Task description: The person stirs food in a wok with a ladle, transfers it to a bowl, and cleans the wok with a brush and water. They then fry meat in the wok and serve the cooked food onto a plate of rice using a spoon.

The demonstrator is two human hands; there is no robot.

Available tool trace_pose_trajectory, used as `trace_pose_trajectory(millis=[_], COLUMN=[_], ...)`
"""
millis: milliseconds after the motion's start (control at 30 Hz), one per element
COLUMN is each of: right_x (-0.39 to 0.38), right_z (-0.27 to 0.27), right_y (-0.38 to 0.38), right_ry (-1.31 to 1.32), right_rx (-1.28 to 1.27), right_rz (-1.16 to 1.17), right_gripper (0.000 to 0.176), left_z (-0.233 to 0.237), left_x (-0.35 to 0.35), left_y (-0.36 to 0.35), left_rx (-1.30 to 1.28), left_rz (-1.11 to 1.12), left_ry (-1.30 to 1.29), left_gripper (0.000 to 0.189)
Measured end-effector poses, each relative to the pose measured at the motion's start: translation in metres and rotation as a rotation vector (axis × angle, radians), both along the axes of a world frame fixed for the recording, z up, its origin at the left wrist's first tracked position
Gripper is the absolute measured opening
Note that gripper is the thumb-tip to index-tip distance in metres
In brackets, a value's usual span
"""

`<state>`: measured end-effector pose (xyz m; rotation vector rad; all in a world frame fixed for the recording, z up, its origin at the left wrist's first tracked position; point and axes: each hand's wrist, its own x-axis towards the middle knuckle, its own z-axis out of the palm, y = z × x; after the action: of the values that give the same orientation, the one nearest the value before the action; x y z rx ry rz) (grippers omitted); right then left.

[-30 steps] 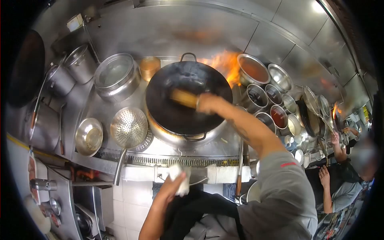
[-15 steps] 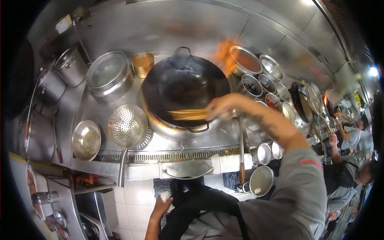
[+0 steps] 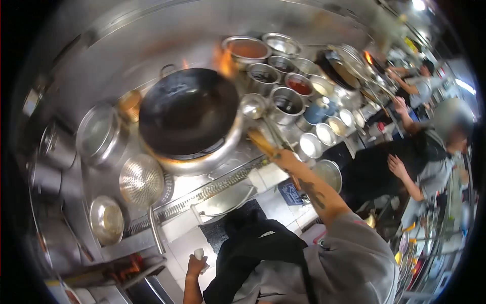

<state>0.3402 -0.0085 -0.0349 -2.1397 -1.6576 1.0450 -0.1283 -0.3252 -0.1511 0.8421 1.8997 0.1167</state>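
My right hand (image 3: 284,160) is closed around a bamboo wok brush (image 3: 260,143), whose bristles point up and left. It is right of the stove's front edge, over the long handle of a ladle (image 3: 252,105). The large black wok (image 3: 188,114) sits on its burner to the left of the brush, dark inside with no food visible. Low in view, my left hand (image 3: 194,266) is wrapped around a folded white cloth (image 3: 199,253), near my apron.
Flames (image 3: 224,60) rise behind the wok. A perforated strainer (image 3: 142,178) and a metal bowl (image 3: 106,220) lie front left. Several sauce pots surround a red-sauce pot (image 3: 298,84) at right. A co-worker in a black apron (image 3: 387,164) stands close on my right.
My right hand has carried the brush out of the wok to its right side. My view has turned right, showing more of the co-worker. My left hand still holds the cloth.
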Motion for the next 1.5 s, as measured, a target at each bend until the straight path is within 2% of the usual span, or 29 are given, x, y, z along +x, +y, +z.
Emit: trace_pose_trajectory(millis=[67, 133, 200, 233, 267, 300, 333, 433, 500, 533, 600, 633, 733, 767, 800, 900, 1000, 1067, 1100, 1133, 1200, 1233, 1267, 1333, 1367, 1400, 1433, 1467, 1500], right_x=[0.005, -0.030, -0.076, -0.101, -0.119, -0.127, -0.128, -0.125, -0.102, -0.089, -0.054, -0.030, 0.035, 0.062, 0.087, 0.134, 0.172, 0.188, 0.175, 0.158, 0.150, 0.131, 0.096, 0.057, 0.044, 0.033, 0.015, 0.002, -0.014], right_z=[-0.017, 0.012, 0.056, 0.088, 0.106, 0.106, 0.110, 0.147, 0.129, 0.133, 0.063, 0.027, -0.036, -0.063, -0.083, -0.092, -0.114, -0.180, -0.147, -0.110, -0.162, -0.140, -0.073, -0.030, -0.057, -0.118, -0.154, -0.168, -0.168], right_y=[0.006, 0.015, 0.026, 0.036, 0.043, 0.051, 0.055, 0.001, -0.053, -0.095, -0.157, -0.194, -0.295, -0.335, -0.374, -0.457, -0.543, -0.628, -0.635, -0.639, -0.725, -0.735, -0.720, -0.712, -0.746, -0.790, -0.812, -0.811, -0.805], right_ry=[-0.218, -0.456, -0.362, -0.415, -0.461, -0.423, -0.399, -0.291, 0.005, 0.148, 0.220, 0.198, -0.212, -0.133, -0.060, -0.191, -0.144, -0.069, -0.108, -0.144, -0.113, -0.053, 0.003, 0.096, 0.107, 0.117, 0.165, 0.208, 0.179], right_rx=[0.097, 0.283, 0.492, 0.364, 0.221, 0.291, 0.379, 0.375, 0.281, 0.104, 0.000, 0.064, -0.341, -0.275, -0.205, -0.356, -0.331, -0.255, -0.304, -0.356, -0.376, -0.267, -0.154, -0.088, -0.264, -0.603, -0.820, -0.890, -0.797], right_rz=[0.307, 0.366, 0.421, 0.509, 0.598, 0.628, 0.650, 0.691, 0.848, 0.789, 0.849, 0.811, 0.662, 0.599, 0.530, 0.390, 0.239, 0.030, -0.074, -0.174, -0.155, -0.276, -0.411, -0.673, -0.700, -0.631, -0.553, -0.537, -0.615], right_gripper=[0.037, 0.049, 0.058, 0.057, 0.056, 0.051, 0.046, 0.044, 0.048, 0.052, 0.053, 0.052, 0.044, 0.041, 0.038, 0.037, 0.038, 0.034, 0.034, 0.033, 0.030, 0.029, 0.029, 0.029, 0.030, 0.031, 0.032, 0.032, 0.033], left_z=[0.005, -0.027, -0.044, -0.063, -0.002, -0.029, -0.022, -0.055, -0.055, -0.056, -0.056, -0.045, -0.050, -0.064, -0.048, -0.061, -0.036, -0.076, -0.108, -0.068, -0.089, -0.100, -0.118, -0.169, -0.183, -0.213, -0.175, -0.249, -0.234], left_x=[0.002, -0.009, -0.007, -0.010, 0.020, 0.020, 0.032, 0.042, 0.056, 0.064, 0.081, 0.100, 0.152, 0.171, 0.198, 0.274, 0.348, 0.381, 0.392, 0.403, 0.413, 0.414, 0.416, 0.413, 0.416, 0.411, 0.413, 0.397, 0.404], left_y=[0.015, 0.006, 0.003, -0.001, 0.015, 0.004, 0.004, -0.019, -0.036, -0.041, -0.053, -0.050, -0.032, -0.024, -0.011, 0.028, 0.074, 0.108, 0.126, 0.140, 0.163, 0.169, 0.176, 0.188, 0.194, 0.199, 0.200, 0.234, 0.237], left_rx=[0.004, 0.076, 0.089, 0.102, -0.042, -0.020, -0.047, 0.052, 0.118, 0.180, 0.295, 0.331, 0.647, 0.804, 0.749, 0.804, 0.672, 0.837, 1.016, 0.714, 0.665, 0.662, 0.661, 0.732, 0.708, 0.843, 0.571, 0.552, 0.457], left_rz=[-0.082, -0.137, -0.192, -0.287, -0.224, -0.225, -0.223, -0.217, -0.210, -0.228, -0.272, -0.239, -0.440, -0.583, -0.658, -0.805, -0.817, -0.750, -0.736, -0.681, -0.709, -0.747, -0.798, -0.967, -1.087, -0.998, -1.119, -1.175, -1.316], left_ry=[0.016, 0.057, 0.098, 0.134, 0.048, 0.122, 0.120, 0.204, 0.219, 0.223, 0.231, 0.248, 0.169, 0.167, 0.087, -0.037, -0.038, 0.040, 0.154, 0.059, 0.093, 0.109, 0.120, 0.297, 0.400, 0.364, 0.217, 0.159, 0.324], left_gripper=[0.068, 0.070, 0.074, 0.074, 0.072, 0.069, 0.069, 0.069, 0.069, 0.068, 0.067, 0.055, 0.051, 0.051, 0.057, 0.069, 0.083, 0.090, 0.092, 0.093, 0.095, 0.096, 0.097, 0.098, 0.092, 0.087, 0.085, 0.089, 0.091])
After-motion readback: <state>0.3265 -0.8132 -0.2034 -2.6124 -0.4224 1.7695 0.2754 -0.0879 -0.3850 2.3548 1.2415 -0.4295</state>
